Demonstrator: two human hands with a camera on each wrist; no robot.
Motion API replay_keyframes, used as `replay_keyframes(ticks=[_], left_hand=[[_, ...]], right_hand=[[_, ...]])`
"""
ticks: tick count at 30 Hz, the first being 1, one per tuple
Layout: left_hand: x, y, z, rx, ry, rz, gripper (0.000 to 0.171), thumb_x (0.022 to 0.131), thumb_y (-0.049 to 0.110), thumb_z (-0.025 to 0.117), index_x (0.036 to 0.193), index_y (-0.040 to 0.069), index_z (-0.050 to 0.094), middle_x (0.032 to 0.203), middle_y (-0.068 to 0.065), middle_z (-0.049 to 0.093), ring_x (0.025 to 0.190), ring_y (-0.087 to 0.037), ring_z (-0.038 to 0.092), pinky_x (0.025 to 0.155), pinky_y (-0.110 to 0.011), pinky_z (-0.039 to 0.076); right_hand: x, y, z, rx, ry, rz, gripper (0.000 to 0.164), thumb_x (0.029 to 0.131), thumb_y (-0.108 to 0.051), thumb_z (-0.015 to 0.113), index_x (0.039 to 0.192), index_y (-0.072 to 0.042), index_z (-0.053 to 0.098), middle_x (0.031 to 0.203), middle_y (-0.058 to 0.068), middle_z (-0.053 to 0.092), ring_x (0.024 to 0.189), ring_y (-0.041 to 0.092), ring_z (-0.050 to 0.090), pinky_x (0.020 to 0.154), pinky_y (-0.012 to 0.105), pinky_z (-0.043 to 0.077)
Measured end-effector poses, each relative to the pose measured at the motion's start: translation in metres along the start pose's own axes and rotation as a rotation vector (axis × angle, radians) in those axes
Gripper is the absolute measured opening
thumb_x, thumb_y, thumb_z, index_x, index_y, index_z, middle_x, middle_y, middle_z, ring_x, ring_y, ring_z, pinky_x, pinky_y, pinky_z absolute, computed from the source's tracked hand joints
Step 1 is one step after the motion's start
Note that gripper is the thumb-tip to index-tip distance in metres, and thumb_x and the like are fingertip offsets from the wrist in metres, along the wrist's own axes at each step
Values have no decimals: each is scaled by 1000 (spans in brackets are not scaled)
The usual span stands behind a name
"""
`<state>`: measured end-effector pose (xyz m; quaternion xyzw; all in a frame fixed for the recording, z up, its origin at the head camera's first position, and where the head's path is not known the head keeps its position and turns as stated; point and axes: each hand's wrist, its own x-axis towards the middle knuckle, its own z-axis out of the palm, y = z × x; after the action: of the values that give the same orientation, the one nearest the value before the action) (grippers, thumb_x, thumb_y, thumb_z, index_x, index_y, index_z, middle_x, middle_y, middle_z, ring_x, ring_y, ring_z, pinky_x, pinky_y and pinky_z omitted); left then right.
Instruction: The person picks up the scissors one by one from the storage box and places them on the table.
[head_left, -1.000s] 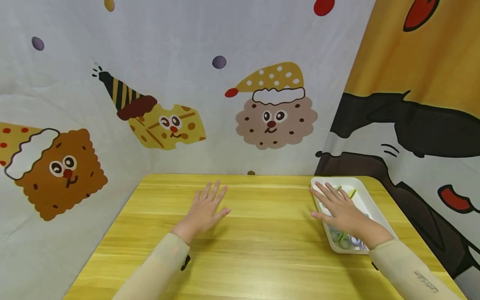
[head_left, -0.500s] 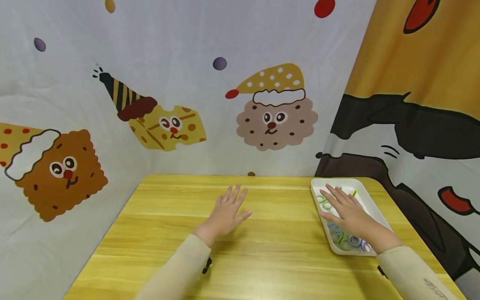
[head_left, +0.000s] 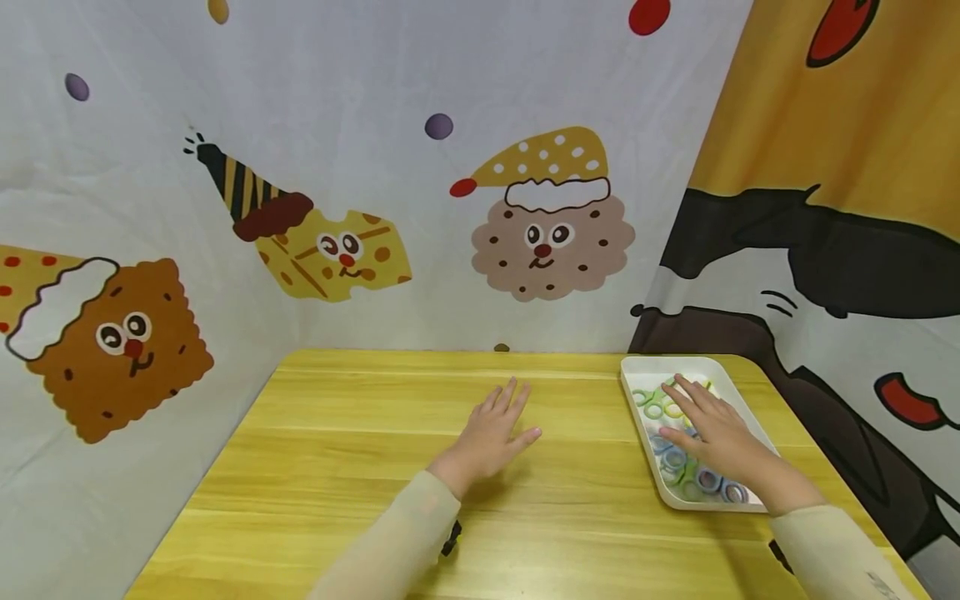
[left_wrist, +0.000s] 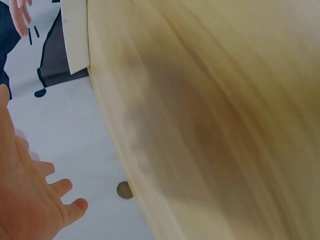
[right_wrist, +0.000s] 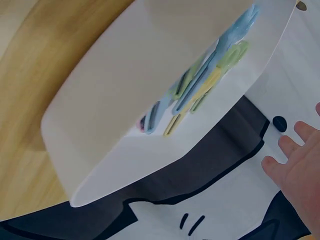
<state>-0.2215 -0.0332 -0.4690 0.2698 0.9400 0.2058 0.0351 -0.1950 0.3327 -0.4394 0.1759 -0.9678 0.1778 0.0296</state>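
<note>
Looks, as a judgement, barely begun: only scissors (right_wrist: 235, 32) lying loose in the white tray (head_left: 675, 365) at the right of the table (head_left: 360, 467), toward its far side, and no grip on any of them. Remaining, by the same judgement, the whole of the handling. Near the middle of the table, left hand (head_left: 483, 442) spread, apparently above the surface, holding nothing. Over the tray, right hand (head_left: 716, 437) also spread, holding nothing and partly hiding the contents. To count: two hands, one table, one tray. Among the scissors, at least one yellow (right_wrist: 200, 93); green (right_wrist: 230, 57) at the far left of the tray and again nearer, so likely two or more; blue toward the near end, likely two or more. Cannot tell the exact total, because of overlapping loops.
</note>
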Motion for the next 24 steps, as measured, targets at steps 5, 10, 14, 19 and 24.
replay_keyframes(ticks=[5,10,14,19,24], left_hand=[[5,9,12,-43,-5,-9,73,95,61,23,152,24,-4,159,-6,-4,145,-35,7,111,-60,20],[10,23,22,-112,-10,-23,76,93,66,17,153,24,-4,160,-6,-1,145,-34,8,111,-60,20],[14,37,28,-211,14,-21,75,92,67,17,151,28,-7,159,0,-1,146,-27,6,114,-53,19],[19,52,38,-336,40,-25,73,93,64,22,152,29,-4,159,3,3,146,-24,10,115,-48,22],[23,68,49,-460,45,-58,74,94,61,29,153,27,0,159,5,6,146,-23,11,114,-48,24]], right_hand=[[-5,7,-1,-6,16,9,74,92,-42,56,151,-12,23,156,20,12,136,53,15,101,70,15],[-10,13,-2,-8,23,31,76,92,-41,57,150,-8,23,155,24,12,136,53,15,100,71,16],[-15,21,0,-1,50,62,77,90,-40,59,150,-6,23,153,27,15,136,53,16,98,72,17],[-23,32,2,14,73,108,79,89,-38,62,149,-5,23,152,30,15,132,56,19,96,73,20],[-32,43,1,36,76,163,82,89,-38,62,149,-2,19,150,35,14,129,60,19,95,75,19]])
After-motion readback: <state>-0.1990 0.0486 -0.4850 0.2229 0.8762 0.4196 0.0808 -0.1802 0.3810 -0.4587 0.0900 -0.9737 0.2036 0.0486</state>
